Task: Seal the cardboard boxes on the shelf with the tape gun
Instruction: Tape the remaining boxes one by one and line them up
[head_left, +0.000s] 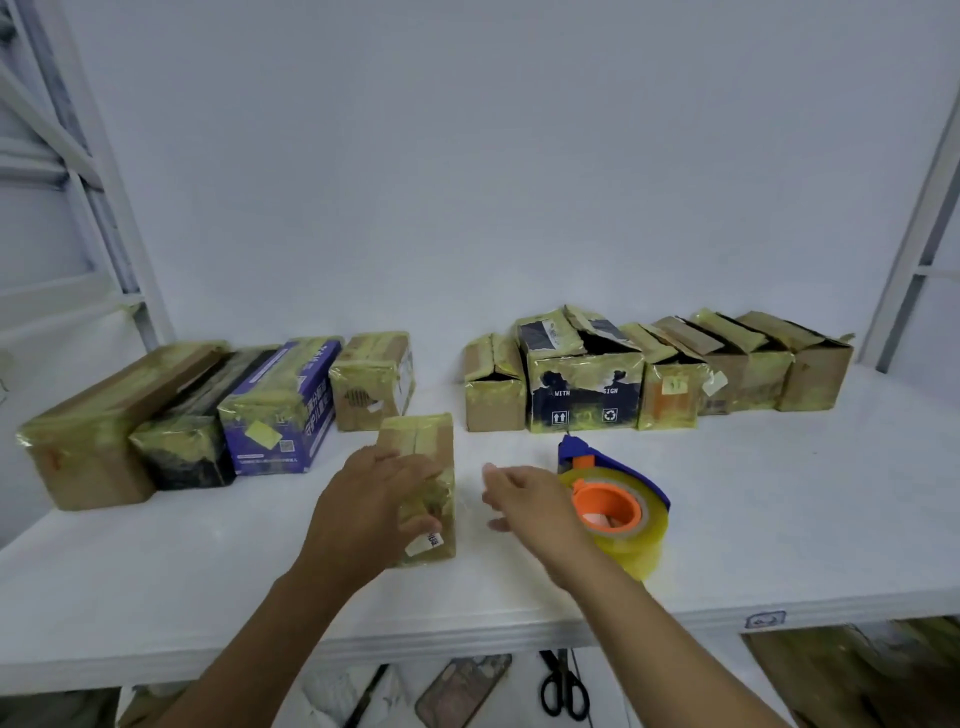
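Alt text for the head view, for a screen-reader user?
A person's left hand rests on a small cardboard box on a white shelf, right hand open beside a tape gun. Closed boxes line the back left, open-flapped boxes the back right.

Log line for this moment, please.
left hand rests on front box | right hand open beside tape gun, not gripping it | open boxes at back right
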